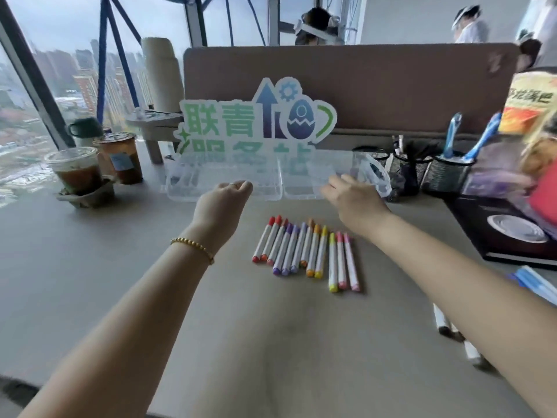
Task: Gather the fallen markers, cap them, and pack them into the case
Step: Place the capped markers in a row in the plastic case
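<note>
Green "联青" sign (241, 119), capped markers (304, 251)

Grey desk (90, 267) — city-view window (45, 86).

view: one cam only, on my head, wide-angle, edges bend
facing: fwd and down over the desk (90, 282), toward the brown divider (391, 86) at the back
height: above my arms; both forearms run in from the bottom corners
near: my left hand (221, 206) and right hand (352, 203) sit mid-frame, close; markers (304, 251) just below them, sharp
far: window (36, 101) w/ city at left, people behind the divider, soft
cut off: right-side stuff runs out of frame
shared: n/a, no 2nd view
</note>
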Demonstrator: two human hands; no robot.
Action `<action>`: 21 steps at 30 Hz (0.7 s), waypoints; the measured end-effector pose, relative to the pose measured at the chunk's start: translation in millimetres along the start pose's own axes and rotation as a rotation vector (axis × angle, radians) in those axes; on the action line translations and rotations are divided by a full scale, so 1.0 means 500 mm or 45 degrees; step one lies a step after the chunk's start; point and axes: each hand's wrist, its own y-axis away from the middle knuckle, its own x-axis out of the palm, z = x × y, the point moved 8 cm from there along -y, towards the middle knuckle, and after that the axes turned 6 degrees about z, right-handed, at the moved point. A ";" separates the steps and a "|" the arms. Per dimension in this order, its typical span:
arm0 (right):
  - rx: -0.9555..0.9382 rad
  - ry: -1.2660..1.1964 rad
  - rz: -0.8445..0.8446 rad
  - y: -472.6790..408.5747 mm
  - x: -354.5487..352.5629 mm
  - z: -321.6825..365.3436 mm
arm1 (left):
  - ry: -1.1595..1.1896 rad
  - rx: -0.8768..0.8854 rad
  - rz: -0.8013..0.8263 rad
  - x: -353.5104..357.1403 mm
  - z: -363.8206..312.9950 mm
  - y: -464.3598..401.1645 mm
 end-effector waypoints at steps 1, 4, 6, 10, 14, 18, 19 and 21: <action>0.024 -0.012 0.000 0.018 0.006 -0.024 | 0.012 0.037 0.010 0.010 -0.021 -0.016; 0.096 -0.049 0.172 0.047 0.042 -0.075 | 0.033 0.122 0.045 0.041 -0.064 -0.052; 0.111 -0.072 0.219 0.053 0.061 -0.094 | 0.041 0.134 0.053 0.056 -0.078 -0.068; 0.132 -0.122 0.210 0.042 0.082 -0.103 | 0.073 0.135 0.048 0.083 -0.064 -0.099; 0.080 -0.134 0.086 0.014 0.088 -0.074 | 0.100 0.129 0.030 0.109 -0.018 -0.124; 0.070 -0.118 -0.023 0.008 0.083 -0.052 | 0.139 0.176 0.014 0.122 0.000 -0.124; 0.071 -0.109 -0.035 0.012 0.081 -0.050 | 0.143 0.200 0.016 0.125 -0.002 -0.121; 0.070 -0.105 -0.049 0.025 0.080 -0.047 | 0.160 0.252 0.017 0.127 -0.012 -0.113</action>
